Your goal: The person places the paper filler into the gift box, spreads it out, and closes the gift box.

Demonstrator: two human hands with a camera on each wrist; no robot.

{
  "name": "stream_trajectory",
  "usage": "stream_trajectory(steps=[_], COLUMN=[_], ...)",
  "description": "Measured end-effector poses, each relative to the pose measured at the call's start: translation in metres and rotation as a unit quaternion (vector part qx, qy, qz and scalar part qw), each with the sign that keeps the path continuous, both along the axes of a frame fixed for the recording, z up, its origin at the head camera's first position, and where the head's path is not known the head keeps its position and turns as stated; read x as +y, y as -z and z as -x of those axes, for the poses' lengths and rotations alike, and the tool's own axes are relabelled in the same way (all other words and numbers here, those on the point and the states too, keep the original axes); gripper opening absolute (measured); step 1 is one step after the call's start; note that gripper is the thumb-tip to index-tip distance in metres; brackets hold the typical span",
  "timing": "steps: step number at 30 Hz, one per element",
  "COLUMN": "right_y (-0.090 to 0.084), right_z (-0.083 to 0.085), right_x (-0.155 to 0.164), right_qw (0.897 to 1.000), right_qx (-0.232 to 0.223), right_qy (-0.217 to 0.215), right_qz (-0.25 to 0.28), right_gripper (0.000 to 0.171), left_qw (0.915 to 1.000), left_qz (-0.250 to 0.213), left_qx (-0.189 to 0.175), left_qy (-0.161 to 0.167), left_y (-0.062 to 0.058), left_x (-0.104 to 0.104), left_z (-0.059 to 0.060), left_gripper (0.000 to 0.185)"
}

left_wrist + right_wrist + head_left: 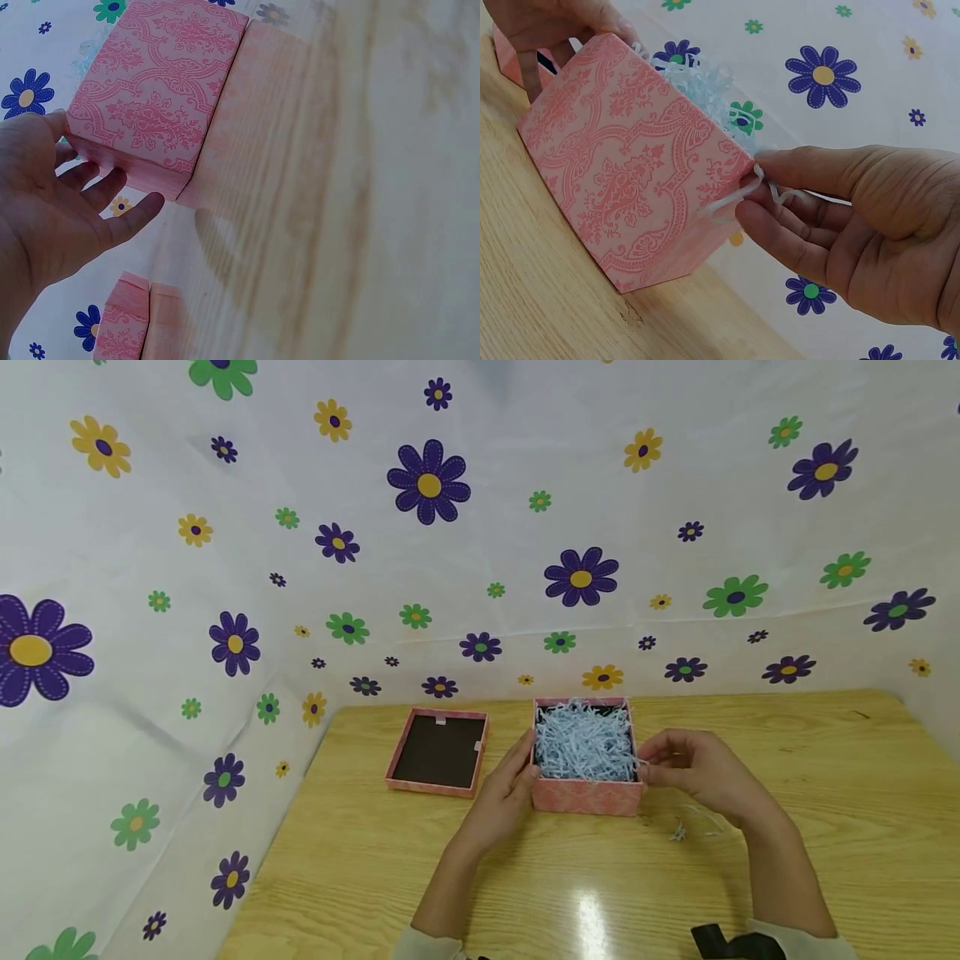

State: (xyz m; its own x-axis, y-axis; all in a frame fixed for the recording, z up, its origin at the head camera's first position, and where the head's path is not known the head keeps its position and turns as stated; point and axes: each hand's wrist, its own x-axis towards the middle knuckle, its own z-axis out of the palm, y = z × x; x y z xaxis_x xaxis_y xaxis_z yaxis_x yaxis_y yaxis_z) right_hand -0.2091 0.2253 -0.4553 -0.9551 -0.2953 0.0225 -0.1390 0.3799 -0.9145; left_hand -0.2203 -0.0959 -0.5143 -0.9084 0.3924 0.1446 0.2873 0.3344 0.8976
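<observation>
A pink patterned box (587, 797), its top off, stands on the table filled with light blue shredded paper (585, 741). My left hand (501, 795) rests its extended fingers on the box's left side; in the left wrist view the thumb lies by the top edge. At the right front corner, my right hand (701, 774) pinches thin paper strands (731, 201) between thumb and fingers. That thumb touches the box corner in the right wrist view. Some strands hang outside the wall there.
Left of the box lies its lid (438, 752), inside up, dark-lined with a pink rim. A few loose paper shreds (678, 832) lie on the wooden table (345, 877) below my right hand. A flower-printed white cloth (510, 543) rises behind and to the left.
</observation>
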Motion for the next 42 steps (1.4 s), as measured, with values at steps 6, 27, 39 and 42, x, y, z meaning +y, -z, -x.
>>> stream_trajectory(steps=[6, 27, 39, 42], right_y=[-0.006, 0.001, -0.005, -0.004], right_z=[-0.003, -0.001, 0.014, 0.024], right_x=[-0.005, -0.085, -0.091, -0.096], right_qw=[0.999, 0.993, 0.990, 0.990], right_qx=[0.028, 0.109, 0.111, 0.096], right_qy=[0.021, 0.047, 0.035, 0.003], right_qz=[-0.003, -0.022, -0.077, -0.105], right_gripper=[0.017, 0.022, 0.025, 0.026], left_qw=[1.0000, 1.0000, 0.9998, 0.9999], left_qz=[-0.003, -0.005, -0.013, -0.013], left_qx=[0.004, -0.004, 0.002, 0.003], left_qy=[0.001, 0.007, 0.014, 0.008], left_y=[0.001, 0.001, -0.001, -0.001], left_x=[0.000, -0.005, 0.000, 0.000], left_z=[0.000, -0.005, -0.001, 0.000], left_gripper=[0.060, 0.060, 0.059, 0.059])
